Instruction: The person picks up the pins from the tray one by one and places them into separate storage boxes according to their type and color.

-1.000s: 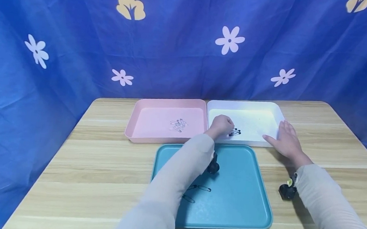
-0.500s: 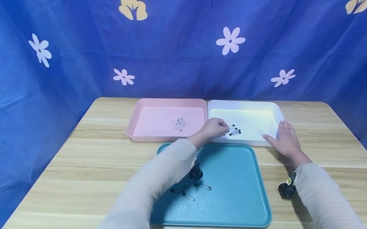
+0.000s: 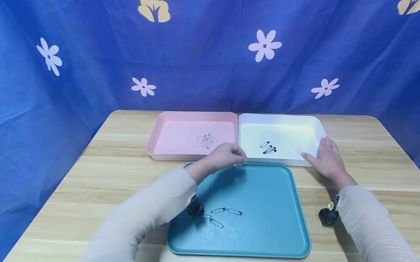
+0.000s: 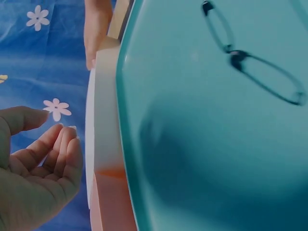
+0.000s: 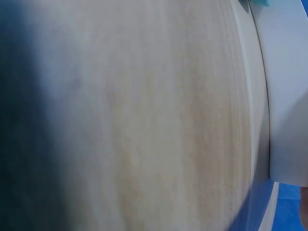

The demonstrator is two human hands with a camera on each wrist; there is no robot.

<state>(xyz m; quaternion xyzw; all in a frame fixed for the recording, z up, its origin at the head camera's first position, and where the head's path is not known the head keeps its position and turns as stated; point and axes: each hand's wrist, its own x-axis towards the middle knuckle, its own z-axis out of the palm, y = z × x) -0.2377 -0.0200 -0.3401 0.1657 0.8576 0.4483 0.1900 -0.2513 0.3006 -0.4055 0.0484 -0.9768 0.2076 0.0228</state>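
My left hand (image 3: 224,156) hovers over the far edge of the teal tray (image 3: 268,232). In the left wrist view that hand (image 4: 43,166) has its thumb apart from loosely bent fingers, and nothing lies between them. My right hand (image 3: 329,161) rests against the right front corner of the white tray (image 3: 295,140), fingers extended. A few dark-headed safety pins (image 3: 269,151) lie in the white tray near its front wall. Several black safety pins (image 3: 239,213) lie on the teal tray; two linked-looking ones show large in the left wrist view, the nearer with a black head (image 4: 237,60).
A pink tray (image 3: 172,136) holds a small heap of silvery safety pins (image 3: 206,140) and stands beside the white tray. Everything sits on a wooden table (image 3: 115,181) before a blue flowered curtain (image 3: 201,63). The right wrist view shows mostly tabletop (image 5: 159,115).
My left hand has drawn back from the white tray, leftward and toward me, leaving a black-headed safety pin beside the others there. My right hand has stayed in place.
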